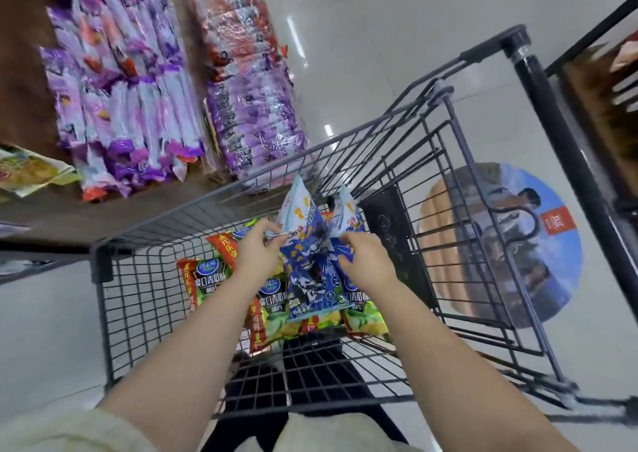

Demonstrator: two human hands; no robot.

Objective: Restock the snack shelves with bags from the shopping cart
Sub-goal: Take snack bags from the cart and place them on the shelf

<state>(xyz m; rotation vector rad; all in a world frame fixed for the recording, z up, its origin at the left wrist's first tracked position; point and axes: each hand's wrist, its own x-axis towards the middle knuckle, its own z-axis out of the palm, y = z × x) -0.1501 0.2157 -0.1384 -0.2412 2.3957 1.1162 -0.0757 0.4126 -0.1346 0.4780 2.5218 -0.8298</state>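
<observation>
Blue snack bags (305, 261) stand between the hands: the left hand (255, 249) pinches one, the right hand (366, 261) grips the other. Green bags (276, 320) lie beneath in the cart (207, 198).

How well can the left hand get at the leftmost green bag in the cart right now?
Probably yes for reach: the left hand hangs close to that green bag, with the cart open above and nothing between. But its grip is busy pinching a blue bag, so not yet.

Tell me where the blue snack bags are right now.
Head view, centre: the blue snack bags are held between the left hand and right hand, inside the shopping cart, above the green bags.
</observation>
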